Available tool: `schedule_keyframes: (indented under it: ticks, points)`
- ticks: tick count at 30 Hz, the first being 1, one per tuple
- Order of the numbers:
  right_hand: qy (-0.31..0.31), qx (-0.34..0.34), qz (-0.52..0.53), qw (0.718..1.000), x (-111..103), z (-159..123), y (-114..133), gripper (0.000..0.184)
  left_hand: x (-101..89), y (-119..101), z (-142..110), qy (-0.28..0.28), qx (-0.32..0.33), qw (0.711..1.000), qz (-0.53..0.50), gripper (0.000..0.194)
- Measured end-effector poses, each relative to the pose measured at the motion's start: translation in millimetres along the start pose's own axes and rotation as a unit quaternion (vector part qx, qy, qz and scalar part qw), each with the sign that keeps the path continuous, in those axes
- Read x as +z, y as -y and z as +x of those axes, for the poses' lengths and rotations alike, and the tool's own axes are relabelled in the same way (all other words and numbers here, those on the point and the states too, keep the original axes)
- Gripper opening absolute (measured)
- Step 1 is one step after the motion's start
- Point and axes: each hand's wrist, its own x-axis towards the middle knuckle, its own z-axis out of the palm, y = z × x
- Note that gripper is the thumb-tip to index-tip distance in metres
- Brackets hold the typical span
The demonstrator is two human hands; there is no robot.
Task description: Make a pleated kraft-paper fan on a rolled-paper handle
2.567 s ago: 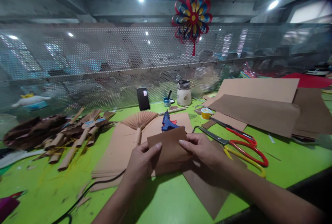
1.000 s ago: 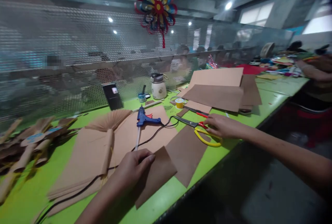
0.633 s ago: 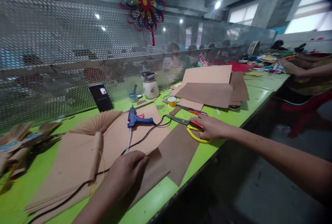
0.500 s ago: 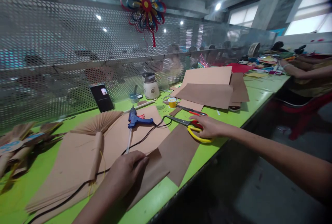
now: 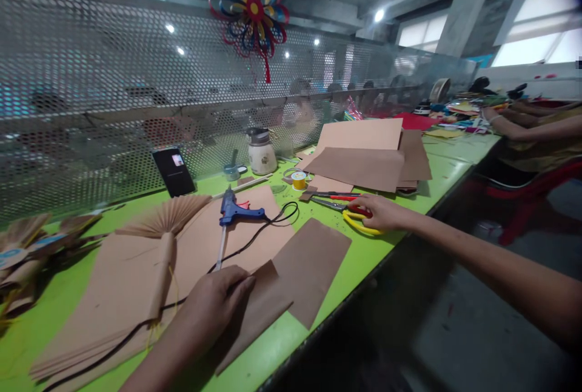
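Observation:
My left hand (image 5: 218, 298) is closed on a folded sheet of brown paper (image 5: 261, 313), thumb against fingers at its left edge. Part of that sheet overlaps a flat brown paper piece (image 5: 318, 259) on the green table. Across the table, my right hand (image 5: 384, 213) is closed around the red and yellow handles of the scissors (image 5: 357, 222). The blades lie low over the tabletop, pointing left, near a red-handled tool (image 5: 339, 196). A blue glue gun (image 5: 240, 211) rests on tan paper between my hands, its black cord curling beside it.
Stacked brown sheets (image 5: 359, 165) lie at the back, near a yellow ribbon spool (image 5: 299, 180) and a thermos (image 5: 262, 152). Pleated paper (image 5: 170, 216) and tan sheets (image 5: 122, 289) are on the left. A black phone-like panel (image 5: 173, 172) leans on the mesh. A co-worker's arm (image 5: 527, 128) shows far right.
My right hand has drawn the scissors right, off the flat brown paper piece. My left hand stays on the folded sheet. The whole view has shifted slightly.

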Motion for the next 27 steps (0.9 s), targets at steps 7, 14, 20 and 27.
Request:
schedule_keyframes:
  ticks: [7, 14, 20, 27]
  points:
    - [-0.04, 0.037, -0.007, 0.999, -18.7, 10.7, -1.2, 0.034, -3.6, -8.7, 0.8, 0.011, -0.034, 0.996, -0.082, 0.039]
    - [-0.045, 0.023, -0.021, 0.998, 6.1, 74.1, -0.1, 0.037, -9.8, -14.3, -5.5, 0.035, -0.061, 0.978, -0.194, 0.046]
    - [0.0, 0.009, -0.002, 1.0, 7.6, 84.8, -7.5, 0.03, -9.2, -10.5, -5.6, 0.054, -0.082, 0.964, -0.246, 0.047]
    - [-0.069, 0.044, 0.021, 0.996, -1.2, 71.3, -13.2, 0.042, -6.8, -10.5, -4.9, 0.036, -0.06, 0.973, -0.22, 0.043]
